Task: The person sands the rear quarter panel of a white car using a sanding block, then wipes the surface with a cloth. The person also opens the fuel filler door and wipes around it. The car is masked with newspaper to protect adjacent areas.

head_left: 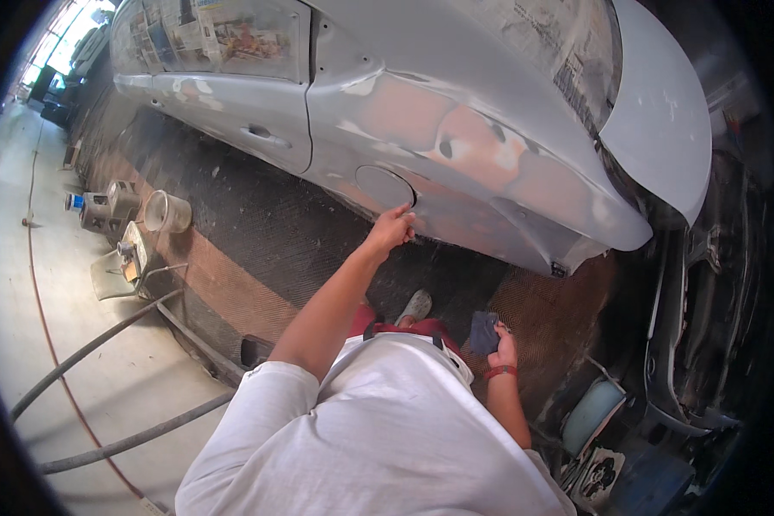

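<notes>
A grey car body (335, 120) in primer, with pinkish filler patches, spans the upper view. My left hand (390, 230) reaches up to the lower right edge of its round fuel filler flap (382, 186). A dark gap shows along that edge of the flap. The fingers are curled together with the tips at the gap; whether they pinch anything is hidden. Lower down at my right side, my right hand (505, 351) is closed on a dark grey-blue folded sheet (484, 333), cloth or sandpaper, away from the car.
Newspaper (232, 39) covers the car's windows. Left of me stand a bucket (167, 211), a small chair (116, 273) with items on it and bent dark tubes (138, 447). A cord (39, 318) runs along the pale floor. Car parts (688, 344) stand at the right.
</notes>
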